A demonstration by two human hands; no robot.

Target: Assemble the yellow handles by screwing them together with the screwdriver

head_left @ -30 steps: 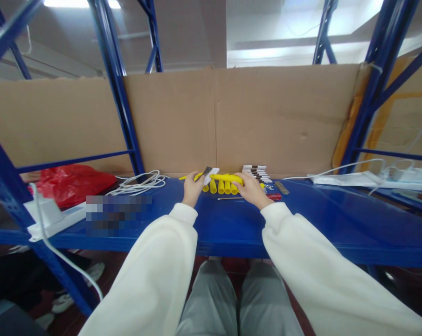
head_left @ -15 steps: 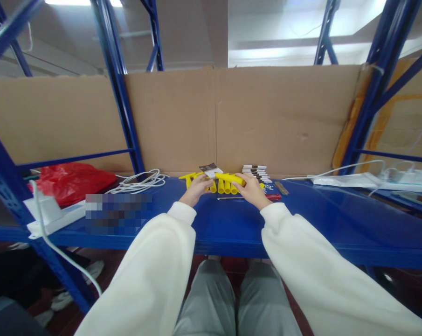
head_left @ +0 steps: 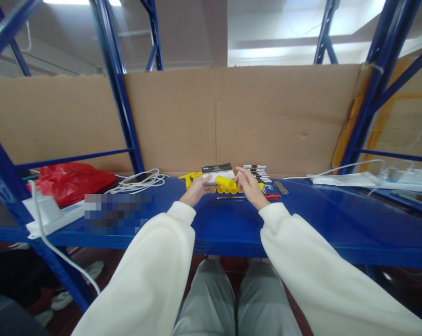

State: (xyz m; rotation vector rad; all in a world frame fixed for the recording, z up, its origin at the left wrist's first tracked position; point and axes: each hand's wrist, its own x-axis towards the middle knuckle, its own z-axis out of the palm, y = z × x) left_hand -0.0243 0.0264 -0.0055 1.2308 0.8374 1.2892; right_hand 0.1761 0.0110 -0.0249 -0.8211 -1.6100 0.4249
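Note:
In my left hand [head_left: 196,190] is a flat black-and-white packet [head_left: 216,170], its face turned toward me. A yellow tube [head_left: 226,183] lies across the packet's lower right part, one round end toward me; whether my left fingers grip it too is hidden. My right hand [head_left: 251,187] is at the packet's right edge, index finger stretched out and the others bent, with nothing visible in it. Below the packet, several yellow tubes [head_left: 233,189] stand in a row, partly covered. Yellow T-shaped pieces [head_left: 187,178] lie behind my left hand.
Behind my right hand is a stack of white-and-dark packets [head_left: 259,171], beside a dark blue and red box [head_left: 272,190] and a grey bar [head_left: 281,187]. A thin rod [head_left: 231,198] lies in front. Cardboard [head_left: 169,121] backs the blue shelf [head_left: 217,224]. A red bag [head_left: 74,179] and cables [head_left: 141,181] are left.
The packet has come up flatter to my view in my left hand. The yellow tube, earlier held sideways by my right hand, now points toward me, and my right fingers have let go.

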